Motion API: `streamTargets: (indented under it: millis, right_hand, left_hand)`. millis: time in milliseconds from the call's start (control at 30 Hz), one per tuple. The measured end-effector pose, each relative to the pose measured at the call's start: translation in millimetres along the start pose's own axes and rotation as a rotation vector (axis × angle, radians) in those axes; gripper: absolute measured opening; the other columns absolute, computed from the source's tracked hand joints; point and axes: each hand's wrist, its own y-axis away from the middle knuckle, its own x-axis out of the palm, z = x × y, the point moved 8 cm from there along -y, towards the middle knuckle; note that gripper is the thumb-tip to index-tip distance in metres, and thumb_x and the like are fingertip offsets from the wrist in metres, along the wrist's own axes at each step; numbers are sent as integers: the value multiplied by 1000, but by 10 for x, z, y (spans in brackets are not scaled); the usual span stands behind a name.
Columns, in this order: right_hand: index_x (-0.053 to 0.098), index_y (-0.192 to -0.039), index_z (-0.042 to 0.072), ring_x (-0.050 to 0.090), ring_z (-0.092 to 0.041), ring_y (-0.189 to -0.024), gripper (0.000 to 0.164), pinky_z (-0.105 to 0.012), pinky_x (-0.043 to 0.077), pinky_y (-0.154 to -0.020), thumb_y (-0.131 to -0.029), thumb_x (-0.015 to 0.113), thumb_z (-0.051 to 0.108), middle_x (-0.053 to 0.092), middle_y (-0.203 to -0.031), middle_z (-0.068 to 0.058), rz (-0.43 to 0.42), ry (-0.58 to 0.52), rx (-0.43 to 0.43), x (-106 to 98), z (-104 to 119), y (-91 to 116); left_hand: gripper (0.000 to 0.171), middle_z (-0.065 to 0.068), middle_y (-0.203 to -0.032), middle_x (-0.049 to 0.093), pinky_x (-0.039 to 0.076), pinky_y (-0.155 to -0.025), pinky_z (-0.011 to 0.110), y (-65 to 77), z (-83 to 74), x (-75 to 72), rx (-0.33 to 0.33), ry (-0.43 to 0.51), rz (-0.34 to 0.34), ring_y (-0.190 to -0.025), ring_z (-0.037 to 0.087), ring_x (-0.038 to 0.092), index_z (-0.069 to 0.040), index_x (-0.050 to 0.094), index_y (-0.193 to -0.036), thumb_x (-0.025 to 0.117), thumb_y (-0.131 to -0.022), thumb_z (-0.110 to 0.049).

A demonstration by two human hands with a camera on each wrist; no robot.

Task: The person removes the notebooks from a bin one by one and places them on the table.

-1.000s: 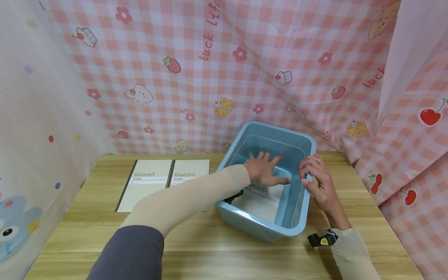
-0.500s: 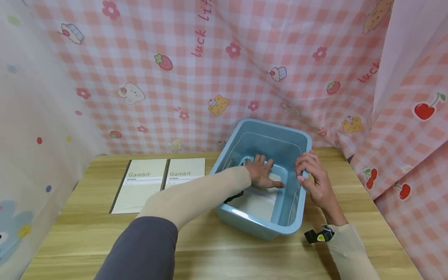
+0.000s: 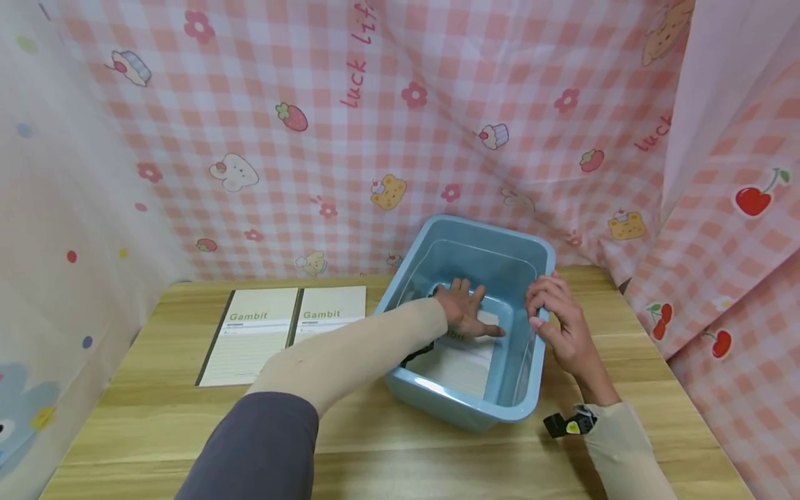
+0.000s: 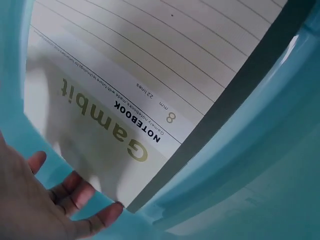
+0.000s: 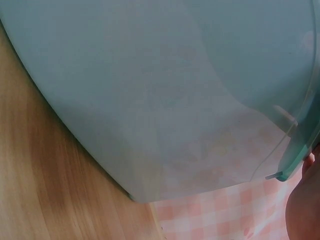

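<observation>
A blue plastic bin (image 3: 459, 406) stands on the table, a lined "Gambit" notebook (image 3: 459, 368) lying in its bottom. My left hand (image 3: 462, 314) reaches down inside, fingers spread, over the notebook's far end. In the left wrist view the fingertips (image 4: 112, 212) touch the top edge of the notebook (image 4: 125, 80), near its dark spine. With curled fingers my right hand (image 3: 565, 330) grips the bin's right rim. The right wrist view shows mostly the bin's outer wall (image 5: 150, 100), with part of the hand (image 5: 304, 200) at the right edge.
Two more "Gambit" notebooks, one left (image 3: 246, 354) and one right (image 3: 331, 302), lie side by side left of the bin; my left forearm (image 3: 356, 351) partly covers them. A pink checked curtain (image 3: 300, 153) hangs behind the wooden table (image 3: 400, 465).
My left hand has sunk slightly lower in the bin towards the notebook's far edge. The right hand keeps its grip on the rim. The head view has shifted a little.
</observation>
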Motion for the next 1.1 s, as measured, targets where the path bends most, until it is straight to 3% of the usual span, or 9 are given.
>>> streamTargets:
  millis: [167, 300, 400, 500, 633, 800, 900, 1100]
  right_hand:
    - [62, -79, 9, 48, -25, -116, 14, -44, 17, -123, -79, 52, 0, 62, -100, -4, 1, 2, 10, 0, -3, -1]
    - [62, -79, 9, 48, -24, -117, 15, -44, 17, -123, -79, 52, 0, 63, -100, -3, -1, 2, 11, 0, -2, 1]
    - [63, -79, 9, 48, -24, -118, 15, -43, 17, -124, -80, 51, 0, 63, -101, -3, -2, 3, 19, -1, -6, 8]
    - [63, -79, 9, 48, -24, -119, 14, -43, 15, -125, -80, 52, 0, 63, -102, -3, 2, 6, 26, 1, -10, 12]
    - [63, -79, 9, 48, -24, -118, 14, -43, 15, -125, -80, 52, 0, 63, -101, -5, 4, 4, 19, 5, -1, 5]
    - [62, -78, 8, 48, -24, -115, 13, -44, 16, -123, -80, 52, 0, 62, -98, -10, 10, -5, -1, 19, 8, -5]
    - [62, -78, 8, 48, -24, -115, 13, -45, 15, -123, -79, 52, 0, 62, -97, -11, 11, -8, -3, 25, 9, -5]
    - [62, -78, 10, 48, -25, -114, 15, -45, 15, -123, -78, 52, -1, 62, -97, -10, 9, -14, -4, 35, 12, -2]
  left_hand:
    - [99, 9, -160, 38, 45, -108, 44, 13, -7, -45, 6, -16, -31, -142, 22, 38, -24, 22, -163, 32, -88, -88]
    - [103, 8, -150, 44, 48, -97, 35, 18, -22, -36, -3, -18, -16, -126, 19, 40, -24, 29, -162, 31, -85, -92]
    - [108, 7, -138, 47, 48, -89, 29, 23, -37, -22, -15, -7, -5, -116, 17, 40, -19, 37, -158, 32, -81, -95]
    - [110, 6, -131, 52, 49, -89, 29, 21, -51, -17, -17, 12, -1, -112, 16, 45, -13, 44, -151, 38, -79, -95]
    - [105, 6, -128, 59, 52, -92, 32, 37, -62, -40, -20, 4, -15, -108, 15, 51, -13, 47, -142, 44, -77, -95]
    - [106, 6, -129, 57, 53, -96, 44, 29, -82, -78, -12, -82, -90, -113, 18, 51, -16, 46, -138, 44, -72, -98]
    - [108, 6, -135, 56, 50, -99, 52, 20, -90, -78, -10, -129, -112, -119, 22, 50, -19, 43, -141, 41, -70, -101]
    - [114, 6, -142, 52, 47, -105, 52, 50, -115, -59, -22, -193, -98, -126, 21, 45, -22, 40, -150, 37, -70, -103]
